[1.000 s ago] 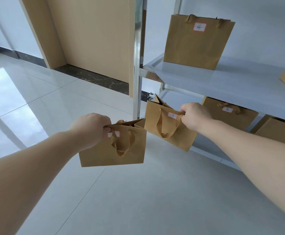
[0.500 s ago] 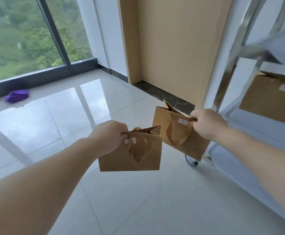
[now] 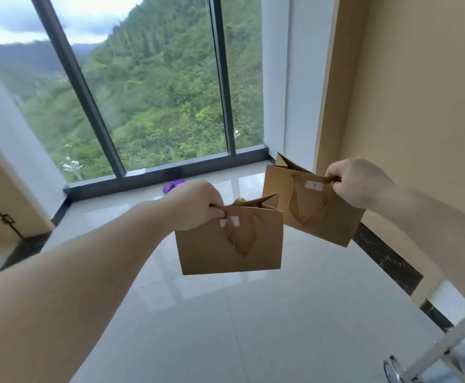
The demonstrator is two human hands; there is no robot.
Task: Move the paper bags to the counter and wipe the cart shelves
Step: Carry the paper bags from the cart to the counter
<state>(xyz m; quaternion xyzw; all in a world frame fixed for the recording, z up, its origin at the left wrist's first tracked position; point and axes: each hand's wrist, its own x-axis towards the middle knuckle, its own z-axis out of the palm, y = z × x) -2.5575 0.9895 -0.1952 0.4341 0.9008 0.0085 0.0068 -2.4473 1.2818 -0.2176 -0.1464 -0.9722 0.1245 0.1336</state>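
As counter is out of view, bags ride mid-air over floor: left hand (image 3: 191, 205) fingers curled pinching plain bag (image 3: 230, 239) rim; right hand (image 3: 360, 183) fingers curled gripping bag 7 (image 3: 317, 208) top edge, kept apart, likely carrying.

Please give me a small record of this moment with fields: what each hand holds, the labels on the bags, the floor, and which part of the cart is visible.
left hand: grips the top edge of the nearer paper bag
right hand: grips the top edge of the bag labelled 7
nearer bag label: white sticker, unreadable
bags: both in the air, apart
floor: purple object by the window
cart: only a leg and a wheel, bottom right
counter: not in view
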